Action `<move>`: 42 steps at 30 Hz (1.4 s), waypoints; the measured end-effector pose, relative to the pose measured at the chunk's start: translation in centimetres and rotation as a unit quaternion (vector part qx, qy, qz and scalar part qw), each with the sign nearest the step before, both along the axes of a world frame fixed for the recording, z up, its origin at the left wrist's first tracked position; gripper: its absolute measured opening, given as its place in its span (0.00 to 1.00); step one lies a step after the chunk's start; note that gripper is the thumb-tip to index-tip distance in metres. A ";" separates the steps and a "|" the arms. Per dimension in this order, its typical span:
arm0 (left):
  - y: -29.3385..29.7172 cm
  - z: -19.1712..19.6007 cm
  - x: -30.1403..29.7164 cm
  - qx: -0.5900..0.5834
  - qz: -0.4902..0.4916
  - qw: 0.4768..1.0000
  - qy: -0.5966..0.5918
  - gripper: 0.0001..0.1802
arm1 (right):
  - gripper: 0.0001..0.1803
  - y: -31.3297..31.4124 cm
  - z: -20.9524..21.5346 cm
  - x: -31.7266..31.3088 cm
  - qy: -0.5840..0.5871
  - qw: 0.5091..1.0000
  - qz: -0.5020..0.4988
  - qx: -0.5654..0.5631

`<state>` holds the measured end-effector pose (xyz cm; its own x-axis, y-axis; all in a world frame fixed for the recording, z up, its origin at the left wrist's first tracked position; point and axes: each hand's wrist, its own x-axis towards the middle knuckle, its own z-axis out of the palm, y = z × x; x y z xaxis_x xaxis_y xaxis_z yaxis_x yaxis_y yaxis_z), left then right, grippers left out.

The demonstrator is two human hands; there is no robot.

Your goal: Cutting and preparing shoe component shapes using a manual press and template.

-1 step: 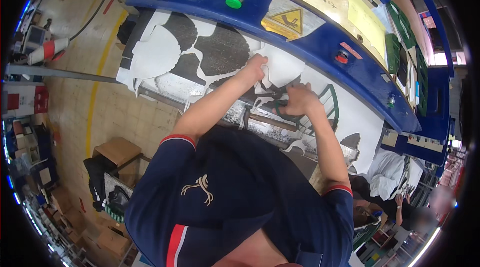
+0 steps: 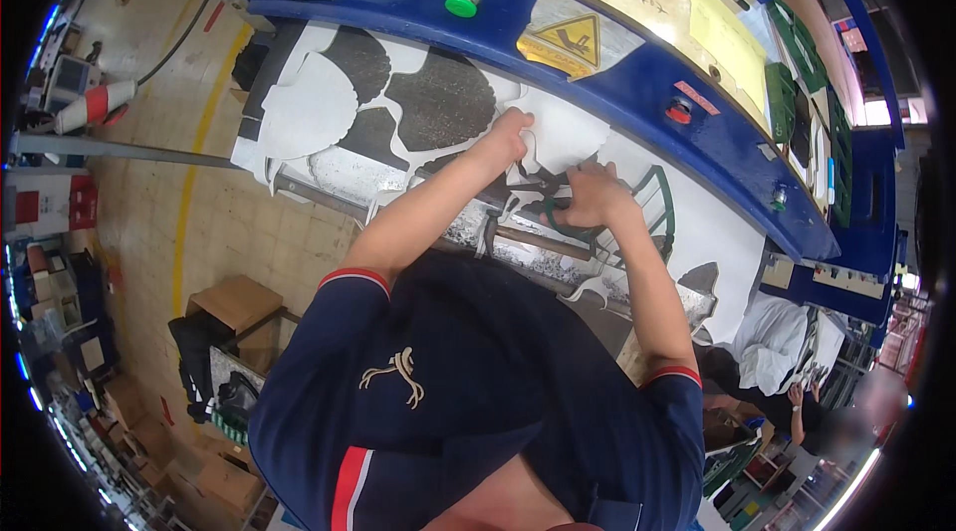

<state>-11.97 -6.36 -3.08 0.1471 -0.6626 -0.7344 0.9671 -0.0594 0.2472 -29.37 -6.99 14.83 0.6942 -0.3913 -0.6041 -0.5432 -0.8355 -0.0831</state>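
Factory floor, tan tiles with a yellow line at left of frame; a blue machine frame (image 2: 637,83) arcs across the top, carrying a green button (image 2: 461,3) and a yellow warning sticker (image 2: 566,41). Below it lies the white die-cut sheet (image 2: 329,103), running from upper left down to centre right, with dark scalloped cut-outs showing through. Left hand (image 2: 510,133) reaches to upper centre, fingers curled down onto the sheet's cut edge; whether it pinches or only presses cannot be told. Right hand (image 2: 590,195) sits just right and lower, closed on a strip of the white waste near a green curved frame (image 2: 659,212) (exact grip hidden by the knuckles). Key relation: the sheet's long axis runs left-to-right across the frame, parallel to the machine edge, and both hands work the same spot close together, near mid-length, left hand slightly farther up the sheet, right hand nearer the body. A grey metal bar (image 2: 538,240) crosses under the forearms, between torso and sheet. Cardboard boxes (image 2: 234,302) stand lower left.
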 end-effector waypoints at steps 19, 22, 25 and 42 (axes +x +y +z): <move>-0.5 2.7 2.3 0.033 -0.065 0.997 -0.024 0.23 | 0.50 3.9 -2.0 -5.3 -0.071 0.942 -0.236 0.230; -0.1 4.4 2.1 0.025 -0.079 0.996 -0.026 0.23 | 0.50 3.8 -3.3 -4.6 -0.087 0.939 -0.236 0.236; 0.7 4.8 3.5 0.016 -0.081 0.997 -0.006 0.24 | 0.49 3.8 -3.4 -5.1 -0.095 0.942 -0.229 0.228; 1.3 4.6 5.4 -0.006 -0.054 0.997 0.057 0.26 | 0.46 2.9 -1.6 -4.5 -0.103 0.954 -0.202 0.196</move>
<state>-6.55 -5.09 1.49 -0.0100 -0.6786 -0.7344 0.9771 -0.1628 0.1372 -33.87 -4.12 13.21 0.6540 -0.4246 -0.6261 -0.7531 -0.4439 -0.4856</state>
